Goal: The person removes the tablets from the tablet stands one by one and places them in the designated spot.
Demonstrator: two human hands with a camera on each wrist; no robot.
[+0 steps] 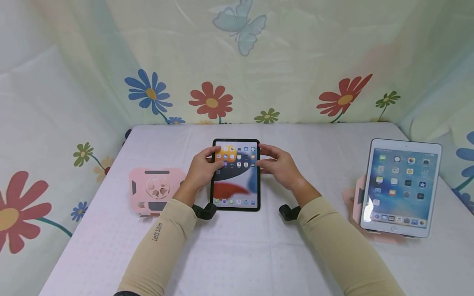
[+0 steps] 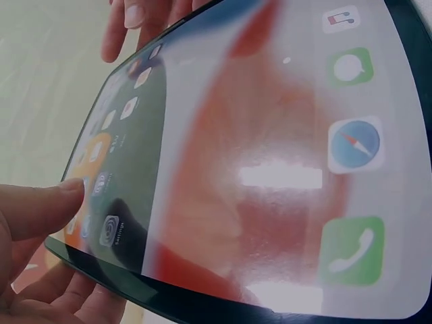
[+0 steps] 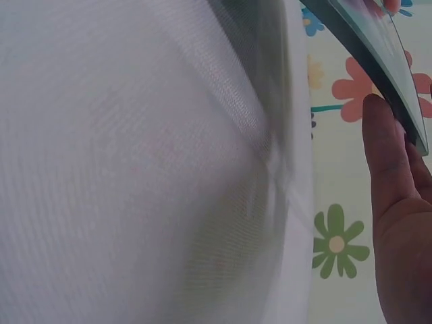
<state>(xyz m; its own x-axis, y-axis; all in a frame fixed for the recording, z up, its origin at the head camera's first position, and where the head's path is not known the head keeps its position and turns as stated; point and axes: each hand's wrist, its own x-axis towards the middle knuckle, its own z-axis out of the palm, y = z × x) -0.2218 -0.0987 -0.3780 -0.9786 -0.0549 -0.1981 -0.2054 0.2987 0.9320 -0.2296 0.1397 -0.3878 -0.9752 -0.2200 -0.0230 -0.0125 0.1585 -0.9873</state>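
A black-bordered tablet [image 1: 235, 174], its screen lit with app icons, is at the middle of the table. My left hand [image 1: 201, 168] grips its upper left side; the thumb [image 2: 44, 206] lies over the screen edge and the other fingers [image 2: 77, 297] go underneath. At the upper right edge, my right hand [image 1: 279, 164] holds the tablet with its fingertips. Seen from the right wrist, the tablet [image 3: 378, 61] is raised off the white cloth, with right-hand fingers [image 3: 388, 145] against its edge. Part of the right-hand contact is hidden.
A pink stand [image 1: 138, 176] with grey pads and a round cutout is on the left, partly behind my left wrist. On the right, a white-framed tablet [image 1: 401, 185] leans on another pink stand [image 1: 357, 201]. A flowered curtain [image 1: 296, 61] hangs behind the white-covered table [image 1: 240, 255].
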